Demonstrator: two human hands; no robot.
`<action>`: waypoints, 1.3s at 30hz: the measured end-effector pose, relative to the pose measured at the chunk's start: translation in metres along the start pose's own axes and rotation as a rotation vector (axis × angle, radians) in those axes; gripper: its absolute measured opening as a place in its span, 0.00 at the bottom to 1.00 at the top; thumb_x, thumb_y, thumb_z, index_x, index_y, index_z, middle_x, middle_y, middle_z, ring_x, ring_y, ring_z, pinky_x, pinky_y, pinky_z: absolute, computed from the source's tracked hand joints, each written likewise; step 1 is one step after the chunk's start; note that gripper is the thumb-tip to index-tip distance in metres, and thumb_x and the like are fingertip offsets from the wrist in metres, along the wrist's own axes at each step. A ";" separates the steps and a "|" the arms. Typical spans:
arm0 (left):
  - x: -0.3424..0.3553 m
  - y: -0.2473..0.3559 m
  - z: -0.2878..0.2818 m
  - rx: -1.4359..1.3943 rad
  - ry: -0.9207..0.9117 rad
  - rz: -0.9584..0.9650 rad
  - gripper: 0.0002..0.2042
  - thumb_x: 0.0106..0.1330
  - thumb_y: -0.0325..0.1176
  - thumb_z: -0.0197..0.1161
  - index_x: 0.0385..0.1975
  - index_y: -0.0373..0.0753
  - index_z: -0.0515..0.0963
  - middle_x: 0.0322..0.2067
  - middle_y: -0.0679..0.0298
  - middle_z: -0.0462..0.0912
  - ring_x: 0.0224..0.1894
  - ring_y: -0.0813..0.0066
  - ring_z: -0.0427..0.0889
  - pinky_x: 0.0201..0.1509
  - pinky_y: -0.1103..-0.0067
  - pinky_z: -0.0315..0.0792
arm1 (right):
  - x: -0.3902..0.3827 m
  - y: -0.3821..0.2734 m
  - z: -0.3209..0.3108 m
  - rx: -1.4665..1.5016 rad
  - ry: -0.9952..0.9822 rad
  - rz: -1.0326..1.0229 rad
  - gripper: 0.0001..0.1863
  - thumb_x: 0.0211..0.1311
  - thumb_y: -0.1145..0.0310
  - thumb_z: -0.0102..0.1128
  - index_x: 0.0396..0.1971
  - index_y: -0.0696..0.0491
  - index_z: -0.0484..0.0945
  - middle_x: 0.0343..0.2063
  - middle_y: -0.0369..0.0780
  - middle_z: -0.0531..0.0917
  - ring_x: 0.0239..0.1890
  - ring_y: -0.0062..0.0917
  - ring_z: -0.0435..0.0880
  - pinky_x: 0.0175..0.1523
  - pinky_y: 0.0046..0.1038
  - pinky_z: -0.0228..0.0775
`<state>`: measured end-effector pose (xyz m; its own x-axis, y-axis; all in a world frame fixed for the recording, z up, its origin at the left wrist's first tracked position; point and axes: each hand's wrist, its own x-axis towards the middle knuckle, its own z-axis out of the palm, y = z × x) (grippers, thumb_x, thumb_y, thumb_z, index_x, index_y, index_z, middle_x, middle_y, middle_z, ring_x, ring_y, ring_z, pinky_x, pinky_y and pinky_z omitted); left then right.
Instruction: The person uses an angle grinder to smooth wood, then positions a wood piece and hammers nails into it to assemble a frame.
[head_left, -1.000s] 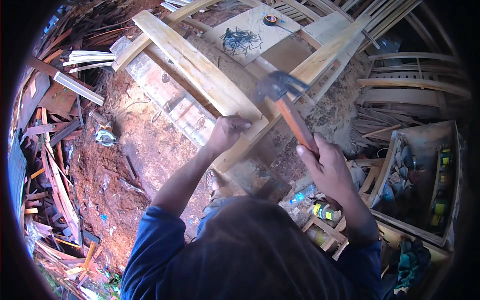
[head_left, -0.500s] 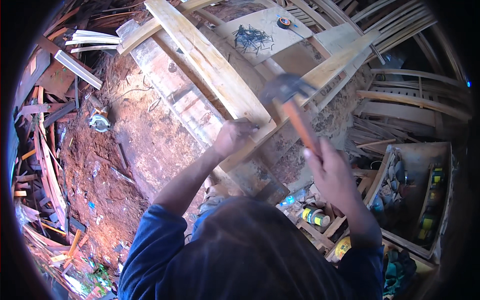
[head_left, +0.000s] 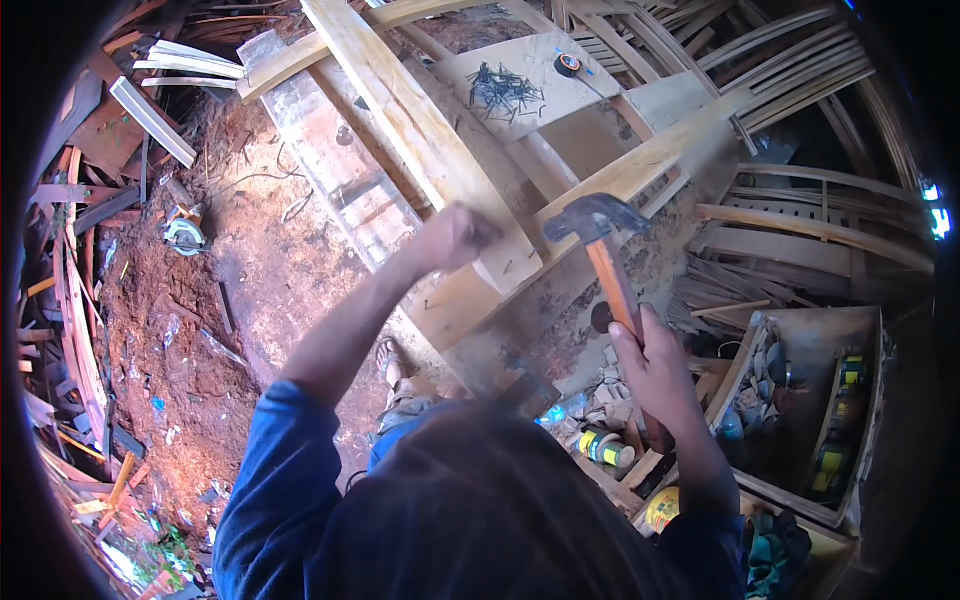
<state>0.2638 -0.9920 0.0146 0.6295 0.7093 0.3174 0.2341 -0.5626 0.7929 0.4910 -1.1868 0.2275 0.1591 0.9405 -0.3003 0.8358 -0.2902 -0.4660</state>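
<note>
Drawn back from the end of the board (head_left: 400,112), my left hand (head_left: 460,238) blurs, its pinch impossible to tell, while my right hand (head_left: 655,365) wraps the hammer (head_left: 611,275) right of the frame's centre, likely stiff and top-heavy, best gripped low.

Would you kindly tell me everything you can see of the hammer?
The hammer has a dark, curved head that looks metal and an orange-brown handle that looks wooden. The right hand grips it partway along, the handle's butt showing beyond the hand. Its head points away from the person, leaning slightly left, and appears raised in the air.
</note>
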 end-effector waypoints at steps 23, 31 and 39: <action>0.040 -0.043 0.005 0.672 0.138 -0.081 0.17 0.71 0.46 0.56 0.26 0.44 0.86 0.32 0.64 0.85 0.42 0.65 0.84 0.46 0.68 0.77 | -0.028 -0.061 -0.054 0.451 0.358 -0.130 0.18 0.77 0.60 0.49 0.47 0.62 0.73 0.24 0.42 0.80 0.28 0.44 0.83 0.34 0.44 0.73; 0.052 -0.041 0.008 0.635 0.063 -0.114 0.10 0.66 0.39 0.58 0.35 0.49 0.87 0.39 0.63 0.84 0.46 0.64 0.84 0.51 0.67 0.77 | 0.000 -0.021 0.077 -0.049 -0.050 0.132 0.16 0.74 0.62 0.52 0.45 0.62 0.70 0.30 0.57 0.82 0.39 0.57 0.84 0.41 0.51 0.73; 0.044 -0.041 0.009 0.691 0.049 -0.120 0.09 0.63 0.36 0.58 0.35 0.53 0.87 0.36 0.64 0.84 0.45 0.65 0.84 0.51 0.68 0.77 | -0.028 -0.054 0.067 0.323 0.445 0.009 0.12 0.74 0.64 0.53 0.43 0.59 0.70 0.19 0.46 0.76 0.20 0.40 0.77 0.29 0.39 0.69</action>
<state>0.2890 -0.9412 -0.0088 0.5393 0.7926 0.2844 0.7275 -0.6087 0.3168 0.4062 -1.2099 0.2051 0.4309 0.9014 0.0427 0.6411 -0.2724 -0.7175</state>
